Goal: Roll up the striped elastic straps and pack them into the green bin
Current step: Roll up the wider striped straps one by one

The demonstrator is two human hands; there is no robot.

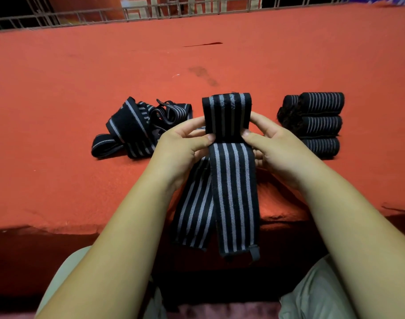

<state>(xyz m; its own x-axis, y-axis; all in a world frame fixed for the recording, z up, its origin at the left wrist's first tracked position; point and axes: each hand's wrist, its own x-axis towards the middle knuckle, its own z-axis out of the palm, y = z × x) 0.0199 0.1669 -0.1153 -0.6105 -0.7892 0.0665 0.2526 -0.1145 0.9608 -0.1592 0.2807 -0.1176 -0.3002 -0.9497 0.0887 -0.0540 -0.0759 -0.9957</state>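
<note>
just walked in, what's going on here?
A person holds one striped elastic strap up with both hands: the left hand and right hand pinch its sides where it folds over, and its two tails hang past the near edge of the red table. A loose pile of unrolled straps lies to the left, three rolled straps to the right. No green bin is in view.

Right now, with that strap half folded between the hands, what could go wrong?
1. The left hand and right hand only pinch the striped strap at its fold; being elastic, it might spring open.
2. Its two tails hang off the red table side by side and could roll up crooked.
3. The rolled straps lie close to the right hand; a stray wrist might knock them.
</note>
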